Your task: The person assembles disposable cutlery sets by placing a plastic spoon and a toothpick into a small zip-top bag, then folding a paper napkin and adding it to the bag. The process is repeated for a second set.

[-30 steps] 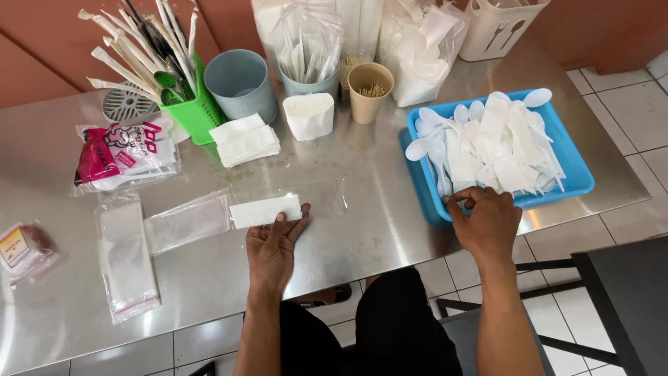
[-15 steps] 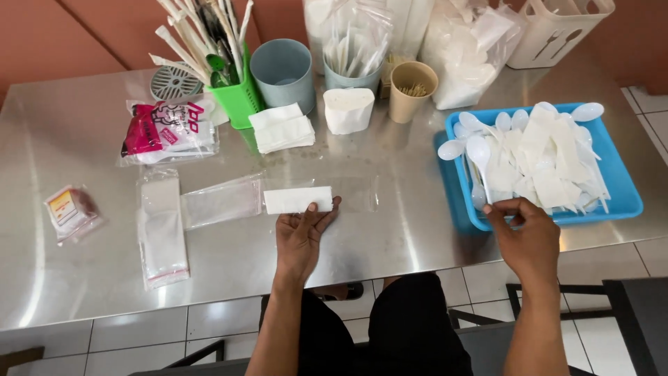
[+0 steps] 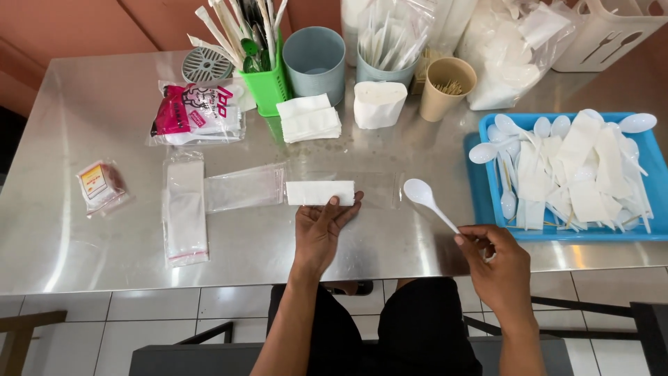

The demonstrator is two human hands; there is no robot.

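Evidently the person is working seated at a stainless steel table (image 3: 104, 251), and the left hand (image 3: 321, 228) is lying flat with fingers spread, fingertips pressing on the near edge of a folded white napkin (image 3: 320, 193) that is sitting inside a long clear plastic sleeve (image 3: 306, 186), seemingly pinning both in place. The right hand (image 3: 495, 259) is pinching the handle end of a white plastic spoon (image 3: 430, 202) between thumb and fingers, bowl pointing toward the sleeve's open right end. Just to the right, a blue tray (image 3: 480, 182) is holding more spoons and napkins within easy reach. Left of the sleeve, a stack of empty clear bags (image 3: 185, 209) is lying flat, and a small packet with a red and yellow label (image 3: 99, 184) is resting further left. Behind, a pink and white printed packet (image 3: 197, 113) is lying beside a green holder (image 3: 270, 87) crammed with wrapped utensils, a grey-blue cup (image 3: 314, 61), loose folded napkins (image 3: 308, 117) and a tan cup of toothpicks (image 3: 447, 88)
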